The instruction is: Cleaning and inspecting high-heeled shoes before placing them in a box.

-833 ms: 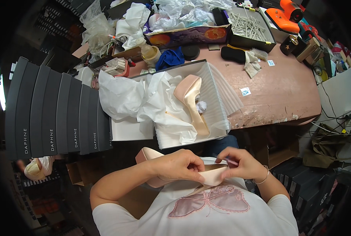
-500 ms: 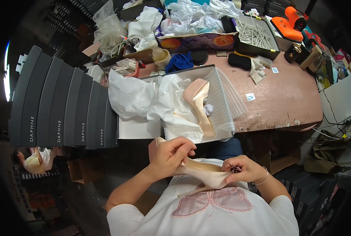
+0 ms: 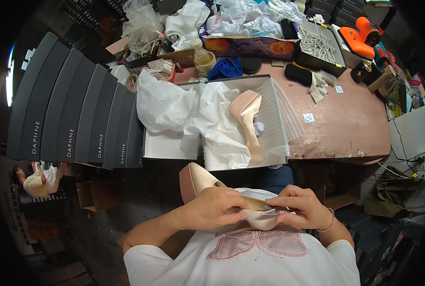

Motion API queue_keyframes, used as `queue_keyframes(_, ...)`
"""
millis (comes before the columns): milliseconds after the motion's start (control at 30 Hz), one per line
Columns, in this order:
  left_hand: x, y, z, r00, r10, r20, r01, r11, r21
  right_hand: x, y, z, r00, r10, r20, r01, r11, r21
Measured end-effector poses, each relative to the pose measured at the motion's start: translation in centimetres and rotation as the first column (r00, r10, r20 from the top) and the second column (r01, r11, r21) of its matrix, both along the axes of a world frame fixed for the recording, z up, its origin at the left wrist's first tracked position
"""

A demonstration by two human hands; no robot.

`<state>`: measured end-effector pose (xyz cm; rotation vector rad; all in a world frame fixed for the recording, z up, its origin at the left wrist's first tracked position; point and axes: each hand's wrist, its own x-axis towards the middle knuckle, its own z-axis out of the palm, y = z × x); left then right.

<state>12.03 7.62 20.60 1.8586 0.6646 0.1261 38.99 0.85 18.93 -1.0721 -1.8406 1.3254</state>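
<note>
A pale satin high-heeled shoe (image 3: 204,180) lies across my lap, its pink platform toe to the left and its heel end to the right. My left hand (image 3: 215,208) grips the side of the shoe, thumb and fingers closed at the opening. At the back of the shoe, my right hand (image 3: 306,208) pinches the rim; a thin whitish piece (image 3: 271,212) shows by its fingertips, its kind unclear. The matching shoe (image 3: 251,125) rests on its side in an open shoe box (image 3: 280,151) on the table, beside crumpled white tissue paper (image 3: 215,112).
Dark grey shoe boxes (image 3: 55,109) stand in a row at left. Behind the open box are a blue cloth (image 3: 225,68), a purple carton (image 3: 250,48) of plastic wrap and a tray of white sticks (image 3: 317,43). An orange device (image 3: 358,42) stands back right. Another person (image 3: 41,181) is far left.
My left hand has moved from the toe area toward the shoe's opening, nearer my right hand. The right fingers have spread along the heel rim, and a whitish piece now shows there.
</note>
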Motion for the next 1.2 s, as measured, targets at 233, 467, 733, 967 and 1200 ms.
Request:
queue_keyframes(233,0.9,0.4,0.1,1.0,-0.019,-0.012,0.019,0.999,-0.032,-0.7,0.4,1.2,0.988,-0.031,0.15,0.014,0.994,0.109)
queue_keyframes(467,1.4,0.6,0.3,0.997,-0.054,-0.061,0.053,0.998,-0.02,-1.1,1.3,1.8,0.974,0.042,0.221,-0.061,0.995,0.082)
queue_keyframes(733,1.4,0.5,0.1,0.995,-0.066,-0.075,0.066,0.998,0.0,-1.0,1.3,2.2,0.967,0.068,0.247,-0.066,0.998,-0.018)
queue_keyframes(967,1.3,0.3,0.0,0.995,-0.072,-0.07,0.073,0.997,0.017,-1.0,1.1,1.8,0.976,0.066,0.207,-0.058,0.997,-0.044)
queue_keyframes(1200,1.2,0.2,-0.1,0.995,-0.068,-0.067,0.07,0.997,0.031,-1.0,1.0,1.4,0.98,0.069,0.189,-0.065,0.998,-0.027)
